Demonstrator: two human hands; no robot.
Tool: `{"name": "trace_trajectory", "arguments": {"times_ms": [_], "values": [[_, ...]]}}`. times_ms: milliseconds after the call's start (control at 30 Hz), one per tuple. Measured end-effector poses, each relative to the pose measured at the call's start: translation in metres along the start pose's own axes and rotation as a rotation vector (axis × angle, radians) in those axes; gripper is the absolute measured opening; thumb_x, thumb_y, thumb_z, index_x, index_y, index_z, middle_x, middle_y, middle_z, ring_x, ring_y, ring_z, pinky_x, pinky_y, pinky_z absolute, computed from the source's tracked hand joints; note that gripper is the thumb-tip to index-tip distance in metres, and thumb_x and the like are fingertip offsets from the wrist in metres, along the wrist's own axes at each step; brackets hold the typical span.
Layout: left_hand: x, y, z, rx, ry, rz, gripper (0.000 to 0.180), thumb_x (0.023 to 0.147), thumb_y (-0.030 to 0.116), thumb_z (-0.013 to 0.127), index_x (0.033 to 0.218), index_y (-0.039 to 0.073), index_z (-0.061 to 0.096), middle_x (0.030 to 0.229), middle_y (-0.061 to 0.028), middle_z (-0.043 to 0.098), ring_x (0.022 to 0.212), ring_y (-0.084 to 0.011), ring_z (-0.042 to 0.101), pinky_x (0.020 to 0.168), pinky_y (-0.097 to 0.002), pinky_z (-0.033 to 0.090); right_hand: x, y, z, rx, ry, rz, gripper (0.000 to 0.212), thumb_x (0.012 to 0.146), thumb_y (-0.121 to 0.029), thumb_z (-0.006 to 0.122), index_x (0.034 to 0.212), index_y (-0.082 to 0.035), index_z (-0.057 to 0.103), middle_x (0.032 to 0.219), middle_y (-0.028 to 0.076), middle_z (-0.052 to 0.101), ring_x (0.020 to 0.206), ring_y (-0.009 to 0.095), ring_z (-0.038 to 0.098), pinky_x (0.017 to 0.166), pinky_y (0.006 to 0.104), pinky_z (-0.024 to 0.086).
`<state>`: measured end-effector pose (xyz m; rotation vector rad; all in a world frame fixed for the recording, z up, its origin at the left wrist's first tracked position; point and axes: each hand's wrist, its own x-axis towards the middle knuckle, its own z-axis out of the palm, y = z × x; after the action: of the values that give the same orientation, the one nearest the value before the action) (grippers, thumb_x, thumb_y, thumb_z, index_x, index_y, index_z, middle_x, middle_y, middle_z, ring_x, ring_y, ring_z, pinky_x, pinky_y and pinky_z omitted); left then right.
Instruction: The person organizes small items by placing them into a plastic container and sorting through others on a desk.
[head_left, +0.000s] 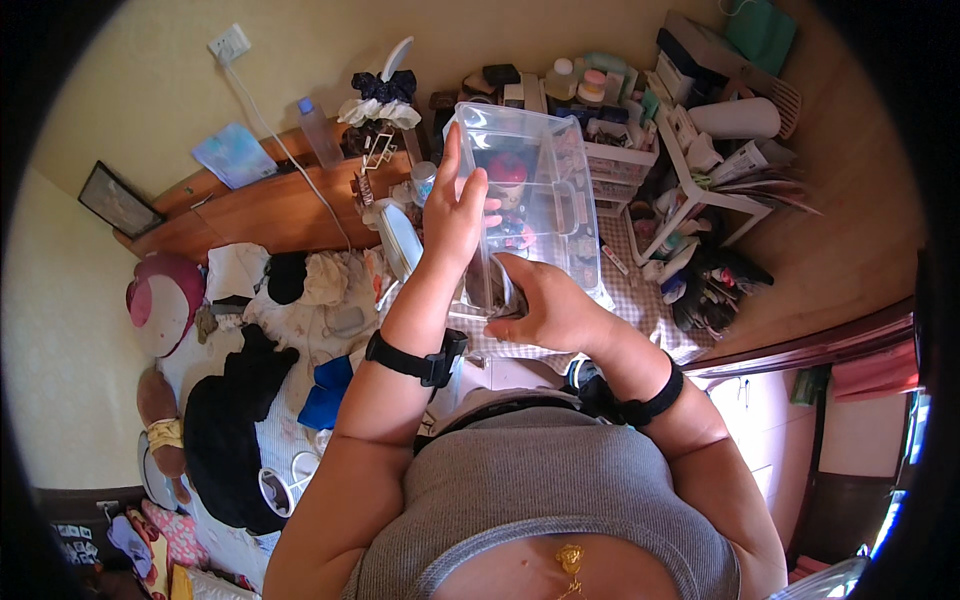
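Note:
A clear plastic box (548, 190) with inner dividers is in front of me, tilted above the checked tablecloth. My left hand (458, 215) grips its left side, the thumb raised and some fingertips showing beyond the wall. My right hand (552, 305) curves around the box's near left corner. Between its thumb and fingers is a greyish item (508, 290) whose kind I cannot make out. Reddish and dark shapes show through the clear walls; whether they lie inside or behind is unclear.
Behind the box stand bottles and jars (590, 85) and a white drawer unit (620, 160). A white rack (690, 195) with papers is on the right. To the left lies a bed with black clothing (225, 440). A white cable (285, 150) hangs from the wall socket.

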<state>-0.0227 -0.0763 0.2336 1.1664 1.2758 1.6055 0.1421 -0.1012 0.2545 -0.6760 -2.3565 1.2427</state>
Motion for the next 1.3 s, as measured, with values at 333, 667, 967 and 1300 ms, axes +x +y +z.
{"name": "trace_trajectory", "arguments": {"times_ms": [333,667,967,1300], "values": [[-0.015,-0.02,0.001,0.035,-0.12,-0.06,0.105,0.084,0.037,0.064,0.141,0.005,-0.018,0.117,-0.0202,0.052,0.105,-0.0244,0.056,0.081,-0.0317,0.048,-0.003,0.04,0.009,-0.299,0.267,-0.087,0.029,0.061,-0.007,0.066,0.085,0.0,0.051,0.076,0.021,0.057,0.073,0.039,0.056,0.064,0.043,0.045],[-0.043,-0.035,0.011,0.183,0.046,0.061,0.069,0.077,0.015,0.067,0.134,0.002,0.031,0.093,-0.0132,0.064,0.083,-0.0171,0.061,0.078,-0.0283,0.048,-0.004,0.038,0.011,-0.115,0.194,-0.074,0.034,0.065,-0.004,0.063,0.097,-0.001,0.05,0.078,0.019,0.058,0.071,0.038,0.057,0.062,0.0418,0.046],[-0.03,-0.011,-0.012,-0.055,-0.041,-0.002,0.057,0.08,0.008,0.063,0.13,0.001,0.036,0.094,-0.0147,0.065,0.084,-0.0168,0.062,0.076,-0.0273,0.048,-0.013,0.043,0.015,-0.442,0.166,-0.079,0.037,0.066,-0.002,0.061,0.101,-0.007,0.051,0.088,0.014,0.057,0.075,0.034,0.059,0.064,0.0421,0.048],[-0.062,-0.035,0.029,-0.258,-0.1,-0.139,0.079,0.078,0.032,0.072,0.135,0.003,0.024,0.118,-0.0142,0.046,0.106,-0.0223,0.049,0.087,-0.0328,0.045,0.005,0.046,0.008,-0.519,0.512,-0.052,0.028,0.073,-0.011,0.059,0.101,-0.008,0.056,0.079,0.014,0.06,0.07,0.034,0.061,0.064,0.0436,0.049]]}}
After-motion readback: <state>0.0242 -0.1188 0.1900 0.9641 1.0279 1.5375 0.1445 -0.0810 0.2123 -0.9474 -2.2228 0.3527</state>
